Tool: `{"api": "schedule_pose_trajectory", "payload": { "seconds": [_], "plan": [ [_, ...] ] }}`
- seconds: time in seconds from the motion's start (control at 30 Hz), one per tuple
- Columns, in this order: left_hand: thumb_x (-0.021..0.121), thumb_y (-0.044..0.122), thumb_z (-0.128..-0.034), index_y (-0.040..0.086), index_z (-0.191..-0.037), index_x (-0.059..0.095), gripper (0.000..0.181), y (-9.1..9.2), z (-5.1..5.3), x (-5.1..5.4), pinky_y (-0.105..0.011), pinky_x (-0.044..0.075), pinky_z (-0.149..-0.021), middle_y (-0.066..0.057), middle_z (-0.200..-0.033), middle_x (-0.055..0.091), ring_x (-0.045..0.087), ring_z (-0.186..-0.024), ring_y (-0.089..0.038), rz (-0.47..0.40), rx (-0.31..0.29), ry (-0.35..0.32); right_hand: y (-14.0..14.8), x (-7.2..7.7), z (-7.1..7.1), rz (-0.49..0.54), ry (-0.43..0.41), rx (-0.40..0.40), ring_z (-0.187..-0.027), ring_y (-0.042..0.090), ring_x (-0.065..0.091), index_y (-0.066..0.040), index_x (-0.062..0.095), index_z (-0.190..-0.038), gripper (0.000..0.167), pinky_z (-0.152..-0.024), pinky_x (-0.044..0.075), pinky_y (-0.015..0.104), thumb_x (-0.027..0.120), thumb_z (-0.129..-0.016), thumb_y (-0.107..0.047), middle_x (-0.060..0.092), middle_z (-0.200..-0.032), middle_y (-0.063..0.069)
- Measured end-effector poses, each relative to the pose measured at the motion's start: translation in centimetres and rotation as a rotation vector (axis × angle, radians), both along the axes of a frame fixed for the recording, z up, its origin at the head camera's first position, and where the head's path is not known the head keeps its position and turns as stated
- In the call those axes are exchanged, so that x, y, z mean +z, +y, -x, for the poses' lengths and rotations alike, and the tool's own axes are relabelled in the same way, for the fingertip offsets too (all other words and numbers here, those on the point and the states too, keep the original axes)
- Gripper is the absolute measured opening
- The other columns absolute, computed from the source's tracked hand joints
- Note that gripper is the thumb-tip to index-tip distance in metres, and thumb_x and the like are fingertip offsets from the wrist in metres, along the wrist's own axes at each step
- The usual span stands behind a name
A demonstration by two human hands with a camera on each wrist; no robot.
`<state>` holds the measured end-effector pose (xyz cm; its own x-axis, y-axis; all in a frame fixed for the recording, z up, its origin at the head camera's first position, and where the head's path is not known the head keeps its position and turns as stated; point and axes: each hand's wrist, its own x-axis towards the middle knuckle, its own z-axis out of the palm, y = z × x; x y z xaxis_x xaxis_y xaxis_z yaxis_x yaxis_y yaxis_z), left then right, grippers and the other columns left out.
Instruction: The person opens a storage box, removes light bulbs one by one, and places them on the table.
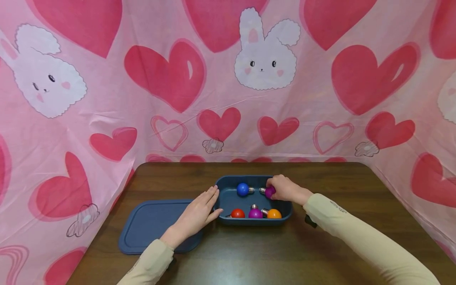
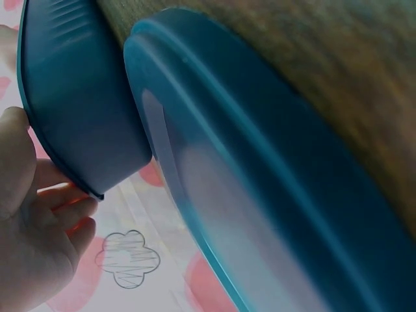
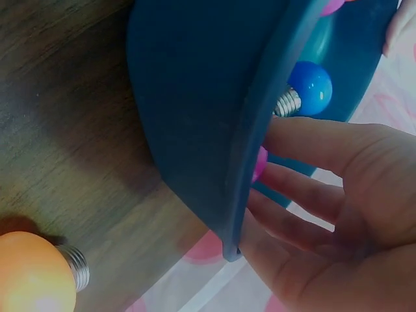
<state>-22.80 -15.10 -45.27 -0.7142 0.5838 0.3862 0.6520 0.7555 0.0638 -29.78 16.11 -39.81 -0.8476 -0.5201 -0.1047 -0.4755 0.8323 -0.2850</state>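
Pink cloth (image 1: pixel 306 103) printed with hearts and rabbits hangs behind a dark wooden bench (image 1: pixel 256 257), where a blue box (image 1: pixel 254 222) sits with light bulbs inside. Around its interior, a blue bulb (image 1: pixel 243 189) lies toward eleven o'clock, a red bulb (image 1: pixel 238 213) toward seven, a magenta bulb (image 1: pixel 255 214) at six and an orange bulb (image 1: pixel 274 214) toward five. At two o'clock, the right hand (image 1: pixel 287 190) has a narrow grip, fingers curled onto a purple bulb (image 1: pixel 270 192) whose metal base points to nine. Against the box's nine o'clock end, the left hand (image 1: pixel 199 210) rests with straight fingers and spread thumb, its grip wide. A blue lid (image 1: pixel 153 221) lies toward eight o'clock, partly beneath the left forearm in the head view.
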Motion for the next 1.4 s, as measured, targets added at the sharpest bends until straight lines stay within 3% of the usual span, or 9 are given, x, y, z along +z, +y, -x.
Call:
{"api": "schedule_pose_trajectory", "payload": {
  "seconds": [0.93, 1.4],
  "plan": [
    [0.056, 0.038, -0.0904, -0.003, -0.136, 0.042, 0.063, 0.12, -0.01, 0.12, -0.043, 0.033, -0.100, -0.016, -0.141, 0.037, 0.034, -0.129, -0.027, 0.000, -0.006, -0.015, -0.54, -0.76, -0.13, 0.006, -0.044, -0.022, -0.065, 0.017, 0.050, -0.002, 0.059, -0.094, 0.027, -0.060, 0.051, 0.027, 0.076, -0.075, -0.010, 0.053, -0.073, 0.002],
    [0.056, 0.040, -0.0903, -0.001, -0.136, 0.042, 0.063, 0.06, -0.07, 0.09, -0.041, 0.032, -0.101, -0.015, -0.141, 0.037, 0.034, -0.129, -0.026, 0.008, 0.006, -0.017, -0.09, -0.27, -0.33, 0.063, 0.034, 0.002, -0.069, 0.016, 0.052, -0.003, 0.060, -0.095, 0.029, -0.063, 0.053, 0.029, 0.078, -0.074, -0.012, 0.057, -0.079, 0.003]
  ]
}}
